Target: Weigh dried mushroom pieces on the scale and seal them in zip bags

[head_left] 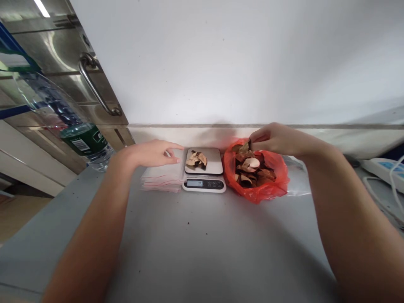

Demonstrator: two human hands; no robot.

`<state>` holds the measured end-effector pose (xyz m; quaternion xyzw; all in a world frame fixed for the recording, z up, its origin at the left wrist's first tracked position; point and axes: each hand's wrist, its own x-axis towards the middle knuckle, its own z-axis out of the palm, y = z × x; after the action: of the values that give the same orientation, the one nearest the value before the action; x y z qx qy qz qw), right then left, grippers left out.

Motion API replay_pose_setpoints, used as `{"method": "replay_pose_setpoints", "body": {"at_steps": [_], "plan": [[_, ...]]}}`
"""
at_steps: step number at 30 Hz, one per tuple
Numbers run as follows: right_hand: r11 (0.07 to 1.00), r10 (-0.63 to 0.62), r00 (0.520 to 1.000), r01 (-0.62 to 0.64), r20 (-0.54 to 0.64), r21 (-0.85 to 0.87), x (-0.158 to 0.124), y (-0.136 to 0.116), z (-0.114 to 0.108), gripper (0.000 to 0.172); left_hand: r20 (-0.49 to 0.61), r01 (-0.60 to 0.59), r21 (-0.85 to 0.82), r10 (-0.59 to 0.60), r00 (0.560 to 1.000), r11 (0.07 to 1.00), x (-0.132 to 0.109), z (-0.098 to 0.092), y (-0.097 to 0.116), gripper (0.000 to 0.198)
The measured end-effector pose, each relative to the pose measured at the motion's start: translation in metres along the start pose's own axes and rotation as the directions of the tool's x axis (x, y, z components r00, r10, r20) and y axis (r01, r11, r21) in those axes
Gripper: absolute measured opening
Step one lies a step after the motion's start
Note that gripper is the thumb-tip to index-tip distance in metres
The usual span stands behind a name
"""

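My right hand (269, 139) pinches a dried brown slice (244, 148) at the far rim of a red plastic bag (277, 183). Inside the bag lie many curled, reddish-brown dried pieces (252, 165). To its left, a small digital kitchen scale (213, 159) carries several pale and dark dried slices (197, 159); its display is lit, though the digits are small, perhaps 75. My left hand (154, 153) hovers beside the scale's left edge, thumb and forefinger apart with nothing between them. Below that hand sits a stack of clear zip bags (160, 183) with red seal lines.
On the left stands a large clear plastic bottle (83, 136) with a green label. A white device with blue buttons (386, 168) and a white cable (377, 202) are at the right. A white wall (202, 63) rises behind the grey table (189, 252).
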<state>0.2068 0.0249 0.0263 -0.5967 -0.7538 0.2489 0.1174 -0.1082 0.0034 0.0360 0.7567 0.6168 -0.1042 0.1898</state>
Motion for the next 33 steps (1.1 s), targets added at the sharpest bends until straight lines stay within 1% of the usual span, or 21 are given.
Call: {"method": "replay_pose_setpoints", "body": {"at_steps": [3,6,7,10,12,14,17,20,25,27,30,33], "plan": [[0.997,-0.031,0.999,0.034,-0.043,0.065,0.000,-0.014,0.010,0.018,0.000,-0.019,-0.003,0.019,1.000,1.000,0.001,0.001,0.000,0.074],[0.997,-0.059,0.992,0.063,-0.116,0.038,0.007,-0.031,0.030,0.022,0.006,-0.029,0.002,0.029,1.000,1.000,0.003,0.002,0.001,0.074],[0.997,-0.068,0.990,0.072,-0.120,0.027,0.011,-0.036,0.037,0.023,0.007,-0.028,0.002,0.028,1.000,1.000,0.003,0.003,0.002,0.074],[0.998,-0.065,0.996,0.063,-0.065,-0.029,0.018,-0.046,0.055,0.031,0.008,-0.018,0.005,0.018,1.000,1.000,0.004,0.003,0.002,0.073],[0.996,-0.074,0.997,0.072,-0.036,-0.061,0.021,-0.048,0.060,0.034,0.012,-0.017,0.008,0.017,1.000,1.000,0.004,0.003,0.001,0.072],[0.993,-0.107,0.994,0.106,-0.022,-0.046,0.022,-0.045,0.061,0.030,0.010,-0.022,0.010,0.022,1.000,1.000,0.003,0.003,0.002,0.071],[0.995,-0.102,0.994,0.102,-0.035,-0.011,0.024,-0.038,0.059,0.023,0.006,-0.019,0.018,0.019,1.000,1.000,0.002,0.003,0.005,0.071],[0.993,-0.120,0.992,0.120,-0.037,-0.007,0.026,-0.031,0.056,0.020,0.006,-0.015,0.023,0.015,1.000,1.000,0.000,0.002,0.007,0.071],[0.973,-0.228,0.974,0.228,0.004,-0.041,0.026,-0.029,0.058,0.042,0.012,-0.017,0.013,0.017,1.000,1.000,0.001,0.004,0.006,0.072],[0.963,-0.263,0.965,0.264,0.025,-0.050,0.025,-0.032,0.060,0.046,0.012,-0.024,0.004,0.024,1.000,1.000,0.003,0.005,0.003,0.074],[0.954,-0.294,0.954,0.297,0.055,-0.049,0.024,-0.035,0.061,0.035,0.009,-0.024,0.005,0.024,1.000,1.000,0.005,0.005,0.001,0.075],[0.968,-0.246,0.969,0.247,0.030,-0.034,0.023,-0.033,0.058,0.027,0.004,-0.031,0.009,0.031,1.000,0.999,0.005,0.005,0.000,0.075]]}}
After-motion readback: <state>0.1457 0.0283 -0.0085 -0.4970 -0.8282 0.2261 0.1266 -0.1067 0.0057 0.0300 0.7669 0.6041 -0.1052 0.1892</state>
